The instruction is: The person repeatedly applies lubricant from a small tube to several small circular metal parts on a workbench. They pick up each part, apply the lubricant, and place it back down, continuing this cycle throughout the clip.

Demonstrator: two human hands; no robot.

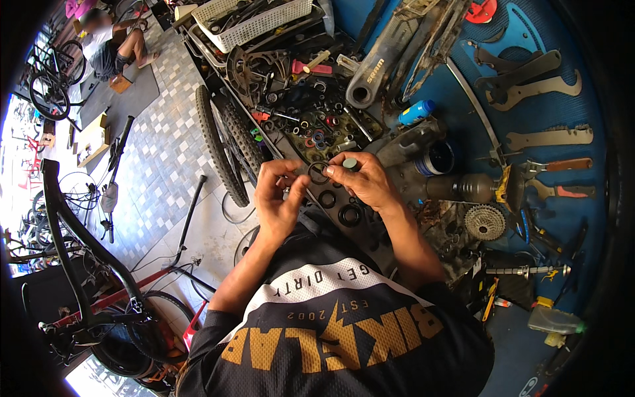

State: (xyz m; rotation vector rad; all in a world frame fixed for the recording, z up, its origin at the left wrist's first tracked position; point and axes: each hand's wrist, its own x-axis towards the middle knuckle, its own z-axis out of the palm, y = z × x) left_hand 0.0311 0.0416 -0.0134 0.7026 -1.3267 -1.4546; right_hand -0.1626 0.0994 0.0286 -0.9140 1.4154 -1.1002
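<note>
My right hand (367, 184) pinches a thin dark ring (310, 173) between thumb and fingertips. A small round greenish cap-like piece (350, 163) shows among the same fingers; what lies under it is hidden. Just left of the ring hovers my left hand (276, 198), its fingers half curled and the thumb apart from the index finger, with nothing visible between them. Below the hands, black rings (340, 215) of differing size lie on the cluttered bench. Beyond them are several small coloured rings (319, 137) and metal bits.
Bike parts fill the bench: a crank arm (365, 86), a cassette (485, 222), a blue bottle (417, 112) and a white basket (264, 36) of tools. Wrenches (552, 138) hang on the blue board at right. Tyres (213, 142) lean at the bench's left; another person (109, 49) sits far left.
</note>
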